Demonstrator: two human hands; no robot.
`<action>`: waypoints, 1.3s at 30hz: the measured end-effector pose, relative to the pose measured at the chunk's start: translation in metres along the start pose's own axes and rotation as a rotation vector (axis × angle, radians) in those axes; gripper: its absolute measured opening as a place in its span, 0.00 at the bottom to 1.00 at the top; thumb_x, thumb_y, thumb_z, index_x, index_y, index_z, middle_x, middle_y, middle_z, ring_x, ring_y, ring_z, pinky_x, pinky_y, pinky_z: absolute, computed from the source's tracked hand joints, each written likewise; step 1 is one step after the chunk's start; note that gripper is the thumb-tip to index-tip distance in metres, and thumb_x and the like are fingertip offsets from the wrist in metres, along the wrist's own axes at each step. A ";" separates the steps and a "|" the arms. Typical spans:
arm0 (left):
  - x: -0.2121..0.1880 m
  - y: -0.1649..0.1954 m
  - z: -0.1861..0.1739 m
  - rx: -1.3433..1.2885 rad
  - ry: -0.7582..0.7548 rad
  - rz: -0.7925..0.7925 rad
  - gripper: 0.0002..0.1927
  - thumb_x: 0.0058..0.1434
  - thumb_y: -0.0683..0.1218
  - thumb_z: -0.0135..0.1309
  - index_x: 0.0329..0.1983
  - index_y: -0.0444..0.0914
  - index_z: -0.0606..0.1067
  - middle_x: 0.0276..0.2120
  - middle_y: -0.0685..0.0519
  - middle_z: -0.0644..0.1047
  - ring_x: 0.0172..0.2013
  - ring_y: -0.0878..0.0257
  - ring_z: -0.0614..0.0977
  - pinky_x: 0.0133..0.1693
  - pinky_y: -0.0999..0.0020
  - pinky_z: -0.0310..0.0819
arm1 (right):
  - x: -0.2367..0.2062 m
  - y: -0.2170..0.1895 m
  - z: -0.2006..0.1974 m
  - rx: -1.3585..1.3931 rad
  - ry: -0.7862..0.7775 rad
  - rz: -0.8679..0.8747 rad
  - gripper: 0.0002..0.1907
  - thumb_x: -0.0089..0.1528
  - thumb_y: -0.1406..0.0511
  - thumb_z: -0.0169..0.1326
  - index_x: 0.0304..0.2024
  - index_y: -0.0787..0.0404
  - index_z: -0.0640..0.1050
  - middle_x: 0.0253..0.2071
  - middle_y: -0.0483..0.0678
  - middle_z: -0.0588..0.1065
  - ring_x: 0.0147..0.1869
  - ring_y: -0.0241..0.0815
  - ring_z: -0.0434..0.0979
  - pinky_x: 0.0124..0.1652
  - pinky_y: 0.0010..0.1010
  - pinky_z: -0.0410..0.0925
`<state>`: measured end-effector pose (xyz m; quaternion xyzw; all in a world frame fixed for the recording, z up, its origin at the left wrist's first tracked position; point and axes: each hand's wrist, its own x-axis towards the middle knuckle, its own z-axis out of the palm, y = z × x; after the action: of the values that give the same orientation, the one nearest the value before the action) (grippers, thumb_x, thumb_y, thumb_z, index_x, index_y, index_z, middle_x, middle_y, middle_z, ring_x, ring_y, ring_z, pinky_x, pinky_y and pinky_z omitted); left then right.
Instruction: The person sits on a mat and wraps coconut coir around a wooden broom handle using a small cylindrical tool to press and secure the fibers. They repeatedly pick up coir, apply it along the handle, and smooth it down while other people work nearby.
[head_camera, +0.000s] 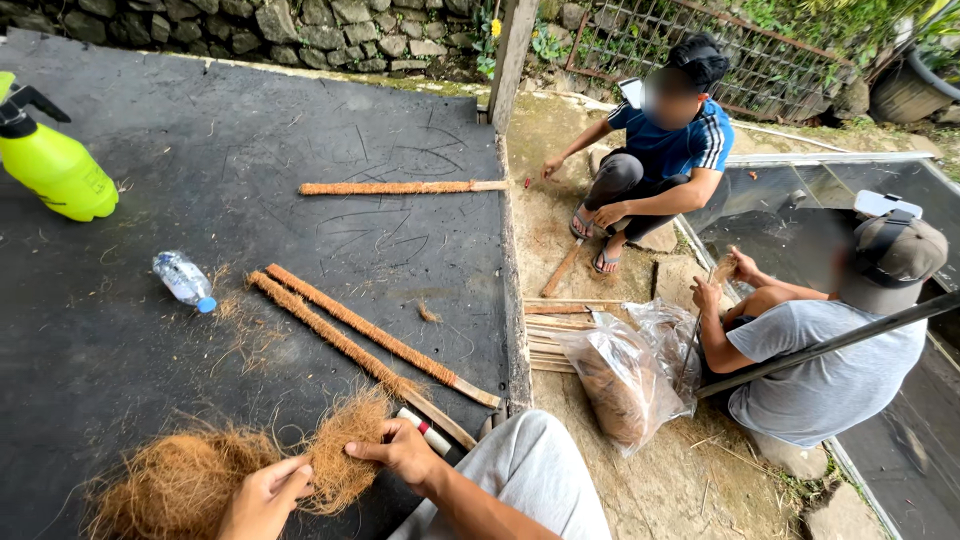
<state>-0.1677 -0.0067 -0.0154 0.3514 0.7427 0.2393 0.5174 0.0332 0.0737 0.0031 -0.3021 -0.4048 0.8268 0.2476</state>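
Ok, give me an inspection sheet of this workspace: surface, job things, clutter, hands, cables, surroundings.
Surface: dark mat, scattered with loose fibre bits.
Job's things: clump of brown coconut fibre held between both hands; bigger fibre pile beside it; two fibre-wrapped sticks lying side by side; a third wrapped stick further off.
Clutter: yellow-green spray bottle, clear water bottle on its side, small white tube.
Hands: left hand and right hand both grip the clump.
Cables: nothing seen.
Surroundings: stone wall, two other people crouched on bare ground, plastic bag of fibre, bare sticks.
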 end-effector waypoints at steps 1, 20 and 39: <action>-0.001 -0.001 -0.001 0.024 0.018 0.002 0.30 0.67 0.54 0.50 0.69 0.36 0.68 0.58 0.40 0.79 0.55 0.51 0.86 0.55 0.55 0.81 | 0.000 0.000 0.001 -0.014 0.003 0.008 0.09 0.63 0.67 0.65 0.45 0.64 0.83 0.44 0.51 0.82 0.44 0.38 0.82 0.46 0.30 0.75; -0.015 -0.007 -0.001 0.233 0.051 0.013 0.29 0.67 0.59 0.46 0.67 0.42 0.72 0.50 0.47 0.86 0.53 0.58 0.87 0.59 0.57 0.77 | -0.004 -0.007 0.006 -0.058 0.009 0.038 0.11 0.62 0.65 0.64 0.46 0.63 0.83 0.46 0.51 0.82 0.48 0.40 0.82 0.51 0.32 0.75; -0.014 -0.002 -0.002 0.235 0.051 -0.060 0.31 0.67 0.61 0.46 0.68 0.40 0.71 0.51 0.46 0.86 0.56 0.55 0.86 0.63 0.52 0.72 | -0.003 -0.006 0.004 -0.084 0.024 0.026 0.09 0.61 0.66 0.65 0.43 0.62 0.83 0.45 0.51 0.82 0.47 0.38 0.82 0.50 0.31 0.74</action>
<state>-0.1673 -0.0188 -0.0080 0.3811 0.7887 0.1437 0.4606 0.0333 0.0729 0.0113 -0.3274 -0.4323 0.8085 0.2286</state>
